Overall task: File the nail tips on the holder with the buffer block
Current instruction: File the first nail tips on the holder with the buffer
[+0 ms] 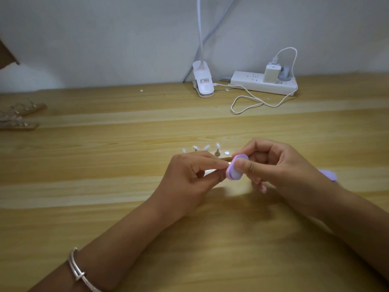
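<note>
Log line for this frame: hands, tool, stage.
left hand: holds nail tip holder | right hand: pinches buffer block | block: against left hand | nail tips: standing behind hands

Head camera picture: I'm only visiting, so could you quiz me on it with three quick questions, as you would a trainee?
1. True or false: the right hand grips the buffer block.
2. The left hand pinches: A) the holder with the nail tips, B) a cable, C) a lamp.
3. Fill in: the white charger is plugged into the ____.
Key: 1 true; 2 A; 3 power strip.
</note>
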The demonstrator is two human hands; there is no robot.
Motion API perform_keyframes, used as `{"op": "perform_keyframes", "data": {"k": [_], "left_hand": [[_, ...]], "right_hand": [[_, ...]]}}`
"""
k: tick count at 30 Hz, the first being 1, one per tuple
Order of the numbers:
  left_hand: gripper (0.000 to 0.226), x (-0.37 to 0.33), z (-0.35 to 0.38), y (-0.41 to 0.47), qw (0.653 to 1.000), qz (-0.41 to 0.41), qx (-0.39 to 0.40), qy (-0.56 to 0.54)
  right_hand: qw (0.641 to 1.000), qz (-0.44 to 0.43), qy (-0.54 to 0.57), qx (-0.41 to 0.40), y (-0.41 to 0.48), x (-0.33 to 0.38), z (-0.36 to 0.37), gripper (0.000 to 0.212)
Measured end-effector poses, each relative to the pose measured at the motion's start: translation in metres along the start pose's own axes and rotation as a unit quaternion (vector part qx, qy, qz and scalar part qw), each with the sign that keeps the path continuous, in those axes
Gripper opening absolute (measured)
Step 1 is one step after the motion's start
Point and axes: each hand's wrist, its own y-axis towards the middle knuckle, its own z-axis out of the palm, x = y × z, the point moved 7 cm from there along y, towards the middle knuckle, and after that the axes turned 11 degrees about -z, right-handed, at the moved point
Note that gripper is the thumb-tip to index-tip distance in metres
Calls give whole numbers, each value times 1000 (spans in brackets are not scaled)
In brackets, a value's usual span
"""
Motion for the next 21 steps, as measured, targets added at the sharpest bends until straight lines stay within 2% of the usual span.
{"op": "perform_keyframes", "data": {"k": [3,9,13,18,21], "left_hand": [[10,5,0,1,1000,-19,2,-24],[11,6,-2,2,998,-19,9,-55],[11,6,0,3,995,-33,17,-95],[9,6,-1,3,991,-60,37,-112],[9,4,-1,3,991,-58,40,-111]], "right_hand": [[999,-7,0,-33,1,1,-10,30],[998,-10,50,-36,0,0,-8,29],[996,3,84,-32,1,1,-13,18],[994,-31,106,-24,3,8,-15,16],[995,-84,48,10,1,13,-9,17]]}}
